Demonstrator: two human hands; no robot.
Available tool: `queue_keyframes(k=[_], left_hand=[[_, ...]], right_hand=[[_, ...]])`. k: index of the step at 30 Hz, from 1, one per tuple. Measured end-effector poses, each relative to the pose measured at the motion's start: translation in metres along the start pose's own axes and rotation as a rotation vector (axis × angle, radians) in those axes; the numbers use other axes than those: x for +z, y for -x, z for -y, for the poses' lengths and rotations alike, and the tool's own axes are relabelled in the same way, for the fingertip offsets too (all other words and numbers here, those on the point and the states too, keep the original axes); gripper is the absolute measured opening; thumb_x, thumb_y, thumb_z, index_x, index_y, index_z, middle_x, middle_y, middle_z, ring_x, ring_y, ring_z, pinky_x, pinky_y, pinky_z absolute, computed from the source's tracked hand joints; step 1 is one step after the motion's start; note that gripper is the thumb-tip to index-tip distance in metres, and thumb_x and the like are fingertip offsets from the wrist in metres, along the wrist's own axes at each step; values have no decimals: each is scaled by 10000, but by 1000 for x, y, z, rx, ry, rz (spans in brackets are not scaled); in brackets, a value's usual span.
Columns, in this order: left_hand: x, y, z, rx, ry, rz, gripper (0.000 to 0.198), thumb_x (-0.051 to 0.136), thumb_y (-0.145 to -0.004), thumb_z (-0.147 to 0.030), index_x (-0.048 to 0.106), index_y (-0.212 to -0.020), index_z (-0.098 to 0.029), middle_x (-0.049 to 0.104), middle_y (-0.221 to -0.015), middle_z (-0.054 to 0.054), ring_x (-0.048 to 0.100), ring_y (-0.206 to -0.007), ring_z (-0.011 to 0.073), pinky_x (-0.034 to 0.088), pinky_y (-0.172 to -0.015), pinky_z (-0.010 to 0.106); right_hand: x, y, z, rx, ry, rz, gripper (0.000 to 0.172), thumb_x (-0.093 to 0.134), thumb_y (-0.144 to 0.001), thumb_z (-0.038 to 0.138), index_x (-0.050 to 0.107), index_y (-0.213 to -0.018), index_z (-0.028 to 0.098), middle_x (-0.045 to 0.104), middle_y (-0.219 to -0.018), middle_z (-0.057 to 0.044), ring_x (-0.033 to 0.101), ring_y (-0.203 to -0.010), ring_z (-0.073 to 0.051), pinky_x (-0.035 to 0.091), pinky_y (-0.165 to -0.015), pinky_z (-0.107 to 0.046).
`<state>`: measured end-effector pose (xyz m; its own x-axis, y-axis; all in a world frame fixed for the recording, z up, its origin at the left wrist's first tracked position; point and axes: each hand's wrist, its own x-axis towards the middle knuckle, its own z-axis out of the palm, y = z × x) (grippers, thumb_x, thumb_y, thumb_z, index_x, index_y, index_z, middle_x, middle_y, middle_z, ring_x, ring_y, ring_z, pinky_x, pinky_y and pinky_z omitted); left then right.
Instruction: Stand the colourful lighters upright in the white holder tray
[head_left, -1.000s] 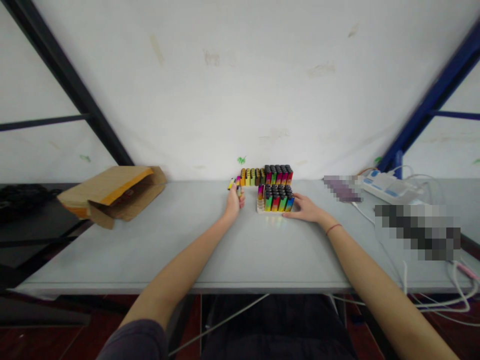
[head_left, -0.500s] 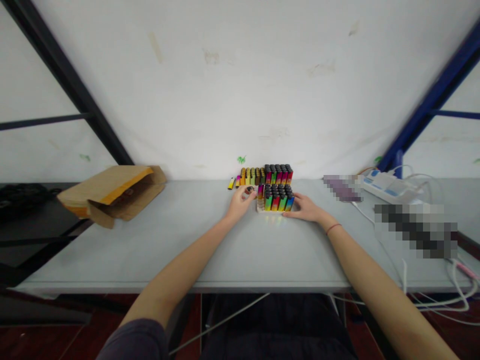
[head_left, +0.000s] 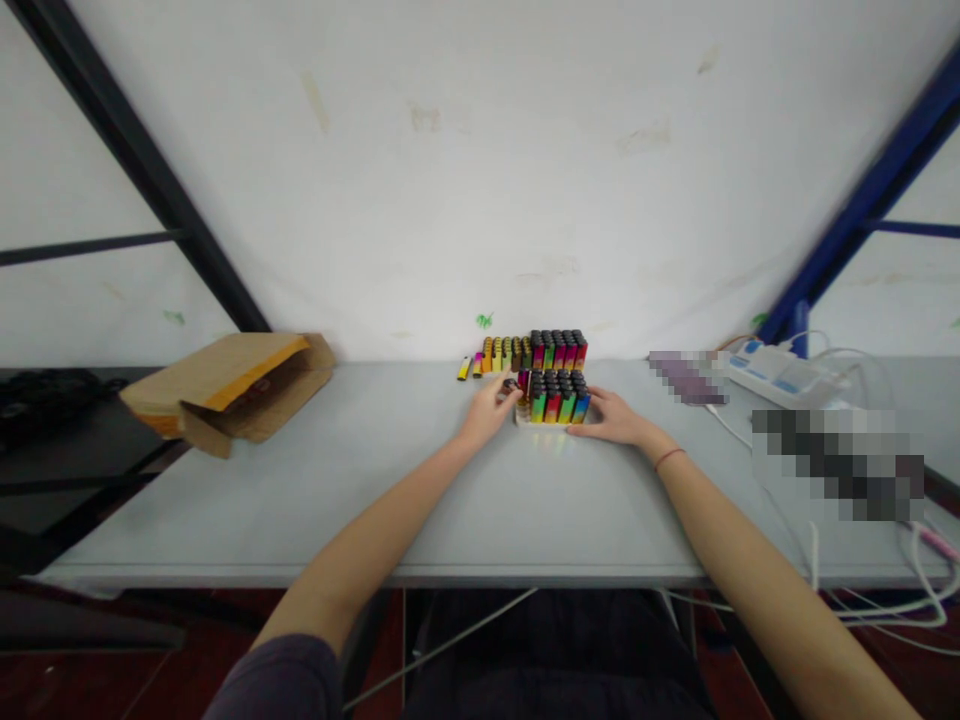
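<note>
A small tray [head_left: 553, 421] on the grey table holds several upright rainbow-coloured lighters [head_left: 559, 395] with black caps. My left hand [head_left: 491, 410] pinches one lighter [head_left: 513, 386] at the tray's left end. My right hand [head_left: 611, 417] rests against the tray's right side, fingers laid flat on the table. Behind the tray a row of more lighters [head_left: 534, 351] stands by the wall. Two loose lighters [head_left: 470, 367] lie at that row's left end.
An open cardboard box [head_left: 229, 389] lies on its side at the table's left. At the right are a white power strip [head_left: 776, 371] and trailing cables [head_left: 885, 600]. The table's front edge [head_left: 450, 577] runs near me. Dark and blue frame bars stand either side.
My left hand has moved right from beside the loose lighters to the tray's left end, carrying one lighter. My right hand has stayed by the tray.
</note>
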<state>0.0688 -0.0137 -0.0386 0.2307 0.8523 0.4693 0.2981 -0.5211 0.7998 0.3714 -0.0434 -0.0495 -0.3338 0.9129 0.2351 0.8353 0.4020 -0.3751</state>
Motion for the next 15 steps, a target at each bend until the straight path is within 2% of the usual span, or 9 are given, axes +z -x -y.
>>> queue_keyframes(k=[3, 5, 8, 11, 15], left_hand=[[2, 0, 1, 37, 10, -59, 481, 753, -907, -231, 632, -1372, -217, 748, -1105, 58, 715, -849, 143, 619, -808, 288], [3, -1, 3, 68, -1, -81, 393, 755, -901, -223, 650, -1280, -212, 717, -1153, 68, 709, -840, 135, 623, -783, 281], [1, 0, 3, 141, -66, -37, 292, 699, -949, -252, 684, -1238, -215, 665, -1201, 78, 700, -877, 138, 625, -794, 284], [-1, 3, -2, 214, -165, 42, 373, 607, -1005, -266, 679, -1370, -239, 627, -1269, 95, 694, -1016, 172, 610, -938, 329], [-5, 3, -10, 221, -272, 58, 472, 580, -1009, -279, 643, -1476, -246, 635, -1299, 110, 643, -1242, 240, 483, -1168, 398]], right_hand=[[-1, -1, 0, -19, 2, 11, 945, 718, -811, 818, 666, -1479, 152, 610, -1553, -218, 591, -1411, -452, 451, -1227, -597], [0, -1, -1, -20, 6, 10, 956, 714, -814, 817, 657, -1487, 140, 609, -1551, -226, 592, -1410, -449, 451, -1227, -592], [2, -2, -4, -19, 3, 3, 959, 716, -810, 820, 650, -1495, 152, 616, -1547, -214, 590, -1417, -442, 443, -1234, -587], [3, -1, -5, -8, -1, -1, 980, 715, -799, 832, 645, -1501, 153, 599, -1566, -217, 575, -1429, -453, 440, -1233, -604], [3, -1, -4, 6, -5, 3, 990, 716, -791, 843, 648, -1501, 157, 594, -1570, -216, 567, -1434, -463, 435, -1238, -606]])
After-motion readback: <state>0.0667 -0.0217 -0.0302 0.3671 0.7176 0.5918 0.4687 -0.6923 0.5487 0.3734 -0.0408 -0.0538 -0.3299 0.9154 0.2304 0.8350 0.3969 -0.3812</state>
